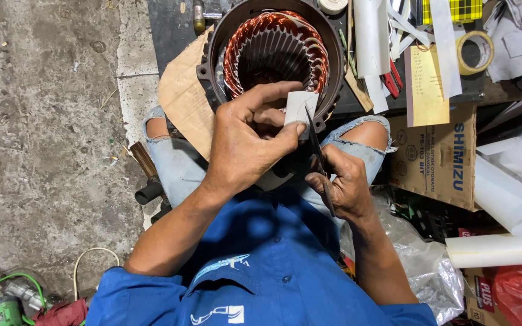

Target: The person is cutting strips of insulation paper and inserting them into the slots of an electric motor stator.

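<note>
Left hand [246, 142] pinching a white paper slip [301, 107], scissors [318, 158] gripped in right hand [344, 184] at four o'clock, copper-wound stator [273, 48] at twelve.

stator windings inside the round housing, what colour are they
Coppery orange-red windings, seen best in the head view, inside the dark housing.

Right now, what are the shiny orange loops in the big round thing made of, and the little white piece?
The loops look like copper wire: glossy reddish-orange strands bundled around the ring. The housing seems dark, dull cast metal. The white piece, pinched in the left hand, looks like thin matte paper or card; which one is unclear.
</note>
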